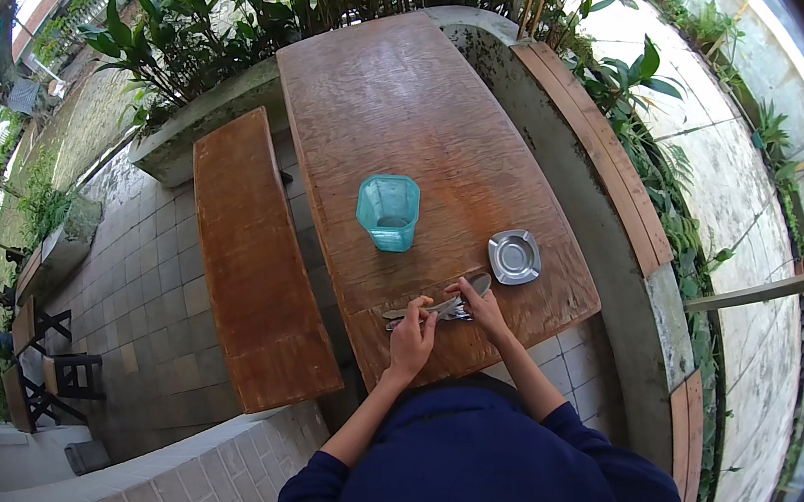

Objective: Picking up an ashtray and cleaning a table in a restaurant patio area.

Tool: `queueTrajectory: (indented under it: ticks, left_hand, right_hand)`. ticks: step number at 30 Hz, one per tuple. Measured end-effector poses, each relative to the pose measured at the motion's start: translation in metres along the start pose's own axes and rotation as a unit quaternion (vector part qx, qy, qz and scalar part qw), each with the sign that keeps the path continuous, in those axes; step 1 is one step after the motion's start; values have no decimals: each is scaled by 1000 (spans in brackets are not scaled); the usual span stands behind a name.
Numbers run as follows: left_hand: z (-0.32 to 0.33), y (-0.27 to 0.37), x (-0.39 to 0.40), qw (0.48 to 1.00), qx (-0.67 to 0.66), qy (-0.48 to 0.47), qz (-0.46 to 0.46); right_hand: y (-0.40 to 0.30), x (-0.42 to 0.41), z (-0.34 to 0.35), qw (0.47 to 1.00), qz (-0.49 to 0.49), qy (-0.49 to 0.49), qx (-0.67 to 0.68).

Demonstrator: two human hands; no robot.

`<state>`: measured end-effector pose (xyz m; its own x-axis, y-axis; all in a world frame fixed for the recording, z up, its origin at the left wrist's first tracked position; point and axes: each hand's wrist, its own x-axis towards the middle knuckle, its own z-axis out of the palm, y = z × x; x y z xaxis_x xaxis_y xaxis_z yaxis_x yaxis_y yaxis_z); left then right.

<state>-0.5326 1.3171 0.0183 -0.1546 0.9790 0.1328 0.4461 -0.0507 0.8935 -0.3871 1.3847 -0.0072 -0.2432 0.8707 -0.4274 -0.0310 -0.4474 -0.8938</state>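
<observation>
My left hand (412, 338) and my right hand (480, 306) are close together over the near end of the wooden table (386, 125). Between them they hold a metal spoon (480, 285), its bowl up at the right by my right fingers and its handle running down-left to my left fingers. Under and beside the hands lie several pieces of cutlery (396, 314), partly hidden by my fingers. A square metal ashtray (515, 257) sits to the right of my right hand. Farther up the table stands a translucent turquoise plastic container (389, 211).
A wooden bench (257, 269) runs along the table's left side. A concrete planter wall (556, 157) with a slatted wooden seat (597, 152) borders the right. Leafy plants (196, 43) rise behind the far end. A white brick wall (154, 500) is at lower left.
</observation>
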Motion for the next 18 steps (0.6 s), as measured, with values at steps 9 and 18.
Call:
queueTrajectory:
  ticks: [9, 18]
  left_hand:
    - [-20, 1, -3, 992, 127, 6, 27]
    - [-29, -3, 3, 988, 141, 57, 35]
  right_hand:
    - [16, 12, -35, 971, -126, 47, -198]
    - [6, 1, -29, 976, -143, 58, -154]
